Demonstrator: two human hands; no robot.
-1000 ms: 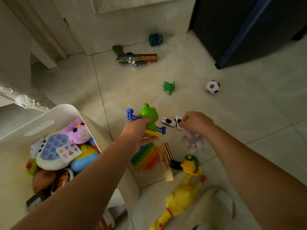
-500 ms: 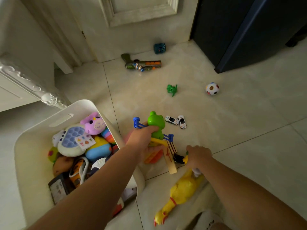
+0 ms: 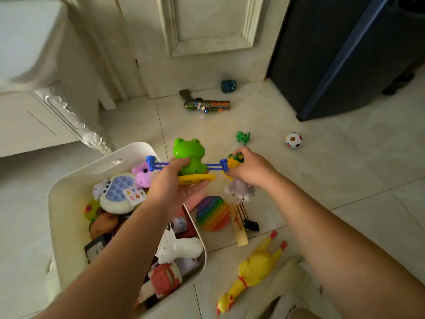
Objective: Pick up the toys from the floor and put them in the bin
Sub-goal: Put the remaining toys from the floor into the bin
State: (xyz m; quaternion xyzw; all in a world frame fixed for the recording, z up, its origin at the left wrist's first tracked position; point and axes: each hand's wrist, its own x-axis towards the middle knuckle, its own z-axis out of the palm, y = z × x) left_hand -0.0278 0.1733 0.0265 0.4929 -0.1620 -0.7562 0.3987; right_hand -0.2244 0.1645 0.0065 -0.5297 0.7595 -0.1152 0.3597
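Left hand (image 3: 177,187) grips frog (image 3: 189,153) over bin (image 3: 66,203) | right hand (image 3: 250,169) clutches corn toy (image 3: 234,161), grey plush (image 3: 240,191) just beneath

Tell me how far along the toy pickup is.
The bin already holds many toys. In hand: left hand grips the green frog toy, right hand grips a corn toy. Left on the floor: rainbow pop pad, rubber chicken, toy gun, ball, among others.
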